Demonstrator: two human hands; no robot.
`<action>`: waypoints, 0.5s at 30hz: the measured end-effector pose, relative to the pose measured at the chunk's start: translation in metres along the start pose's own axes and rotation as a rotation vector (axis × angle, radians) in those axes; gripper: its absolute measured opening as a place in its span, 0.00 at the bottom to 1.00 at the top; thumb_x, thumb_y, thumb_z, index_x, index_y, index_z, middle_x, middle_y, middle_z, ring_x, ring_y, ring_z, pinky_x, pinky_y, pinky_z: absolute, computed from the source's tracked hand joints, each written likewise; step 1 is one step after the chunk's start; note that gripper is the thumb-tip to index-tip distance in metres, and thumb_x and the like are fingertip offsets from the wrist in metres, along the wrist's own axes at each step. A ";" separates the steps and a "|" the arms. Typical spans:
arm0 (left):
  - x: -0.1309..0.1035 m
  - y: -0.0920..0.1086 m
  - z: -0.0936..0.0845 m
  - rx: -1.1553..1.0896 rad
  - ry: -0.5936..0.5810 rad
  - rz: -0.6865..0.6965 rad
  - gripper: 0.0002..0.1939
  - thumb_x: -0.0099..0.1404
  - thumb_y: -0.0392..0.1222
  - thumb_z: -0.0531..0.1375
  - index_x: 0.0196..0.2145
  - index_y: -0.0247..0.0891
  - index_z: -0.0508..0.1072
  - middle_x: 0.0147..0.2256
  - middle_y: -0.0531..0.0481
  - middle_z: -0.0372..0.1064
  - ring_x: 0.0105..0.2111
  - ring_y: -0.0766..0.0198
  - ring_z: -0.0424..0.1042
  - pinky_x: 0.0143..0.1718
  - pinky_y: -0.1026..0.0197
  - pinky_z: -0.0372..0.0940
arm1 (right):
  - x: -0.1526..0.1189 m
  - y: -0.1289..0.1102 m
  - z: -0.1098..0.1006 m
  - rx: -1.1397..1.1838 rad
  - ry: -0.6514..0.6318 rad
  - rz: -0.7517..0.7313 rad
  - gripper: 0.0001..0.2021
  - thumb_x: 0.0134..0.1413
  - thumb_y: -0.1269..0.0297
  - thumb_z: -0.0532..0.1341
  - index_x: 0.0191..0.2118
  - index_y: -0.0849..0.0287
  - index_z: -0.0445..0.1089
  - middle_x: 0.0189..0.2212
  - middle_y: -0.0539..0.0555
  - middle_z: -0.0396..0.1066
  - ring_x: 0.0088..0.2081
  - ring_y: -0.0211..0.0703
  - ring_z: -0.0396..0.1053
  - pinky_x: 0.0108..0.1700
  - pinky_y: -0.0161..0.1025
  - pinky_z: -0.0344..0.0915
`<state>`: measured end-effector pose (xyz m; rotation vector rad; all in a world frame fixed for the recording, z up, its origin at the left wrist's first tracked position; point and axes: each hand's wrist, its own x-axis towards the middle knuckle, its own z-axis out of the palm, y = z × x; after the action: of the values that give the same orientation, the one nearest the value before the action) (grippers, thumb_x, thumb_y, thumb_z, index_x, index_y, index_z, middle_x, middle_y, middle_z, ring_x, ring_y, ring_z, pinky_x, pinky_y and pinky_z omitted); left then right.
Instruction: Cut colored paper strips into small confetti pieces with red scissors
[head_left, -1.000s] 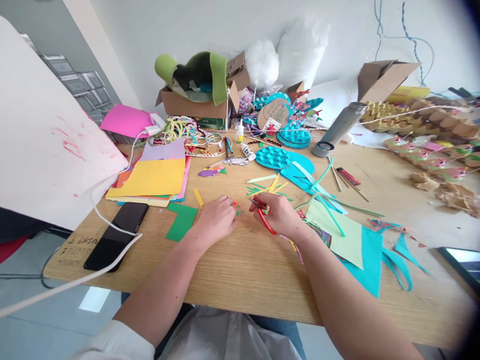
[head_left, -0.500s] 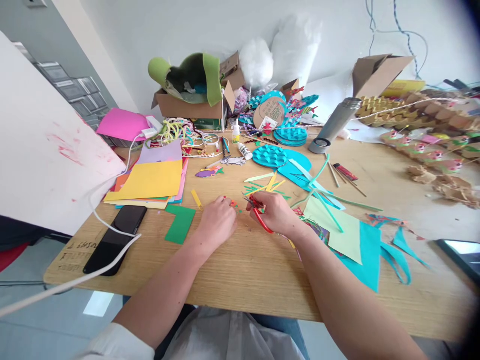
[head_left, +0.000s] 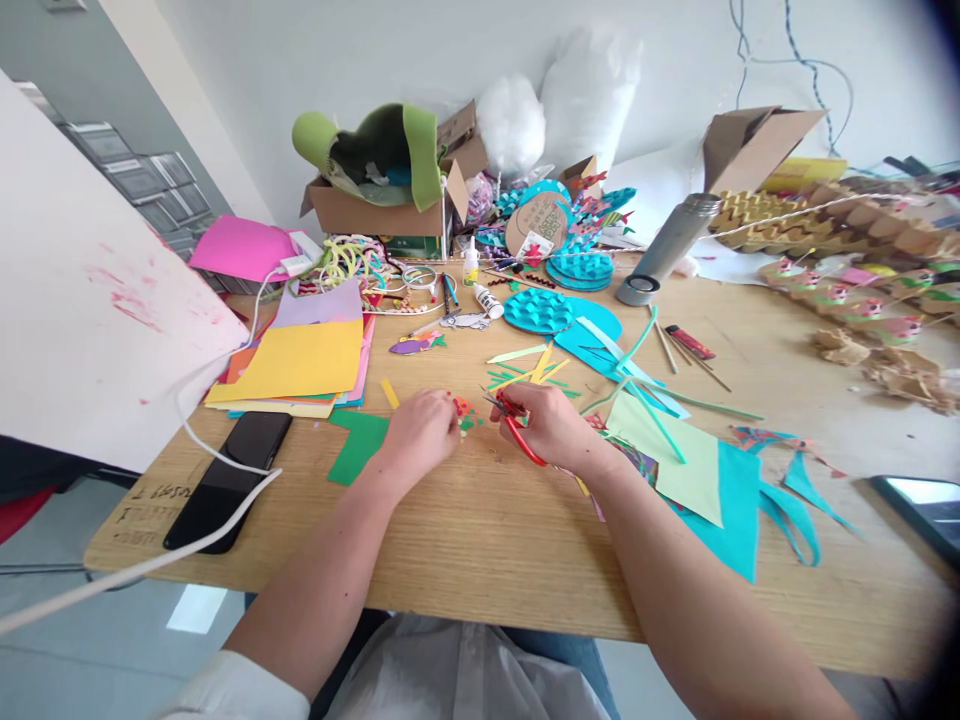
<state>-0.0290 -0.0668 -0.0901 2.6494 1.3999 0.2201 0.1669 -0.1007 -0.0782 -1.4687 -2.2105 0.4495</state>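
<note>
My right hand (head_left: 555,428) is closed around red-handled scissors (head_left: 526,443), their blades pointing left over the table. Across a small gap, my left hand (head_left: 421,432) rests low with its fingers curled; whatever is in them is hidden. Small red, orange and green paper bits (head_left: 466,412) lie just right of its fingertips. A green paper piece (head_left: 354,447) sits partly beneath the left hand and wrist, with a yellow strip (head_left: 389,393) above it. Beyond my right hand lie green and yellow paper strips (head_left: 541,365).
Coloured sheets (head_left: 307,358) are stacked at left, above a black phone (head_left: 229,482) crossed by a white cable. A steel flask (head_left: 675,245) and blue egg-tray discs (head_left: 538,312) stand farther back. Light green paper (head_left: 667,470) lies by my right forearm.
My left hand has shifted slightly left, away from the scissors, uncovering more of the small coloured bits. My right hand and the scissors stay nearly in place.
</note>
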 end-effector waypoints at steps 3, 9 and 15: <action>0.004 -0.015 -0.003 -0.099 0.062 -0.093 0.06 0.60 0.35 0.59 0.29 0.36 0.76 0.34 0.46 0.72 0.38 0.58 0.71 0.40 0.57 0.64 | -0.002 -0.006 -0.005 -0.093 -0.205 -0.016 0.07 0.52 0.71 0.56 0.31 0.61 0.71 0.27 0.54 0.71 0.28 0.39 0.66 0.30 0.33 0.55; 0.007 -0.020 0.000 -0.215 0.017 0.027 0.06 0.58 0.31 0.60 0.28 0.38 0.77 0.33 0.48 0.73 0.40 0.58 0.70 0.43 0.57 0.63 | -0.015 -0.029 -0.009 -0.329 -0.517 -0.033 0.18 0.50 0.49 0.62 0.35 0.62 0.74 0.35 0.61 0.74 0.36 0.51 0.72 0.36 0.39 0.61; 0.005 -0.014 0.007 -0.208 -0.030 0.076 0.05 0.59 0.32 0.61 0.29 0.38 0.76 0.34 0.47 0.73 0.42 0.57 0.69 0.44 0.57 0.63 | -0.022 -0.039 -0.006 -0.422 -0.518 -0.041 0.15 0.50 0.59 0.61 0.38 0.65 0.74 0.37 0.63 0.73 0.39 0.54 0.73 0.40 0.41 0.63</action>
<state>-0.0358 -0.0551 -0.0995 2.5255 1.1977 0.3153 0.1472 -0.1354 -0.0575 -1.6490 -2.8790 0.3986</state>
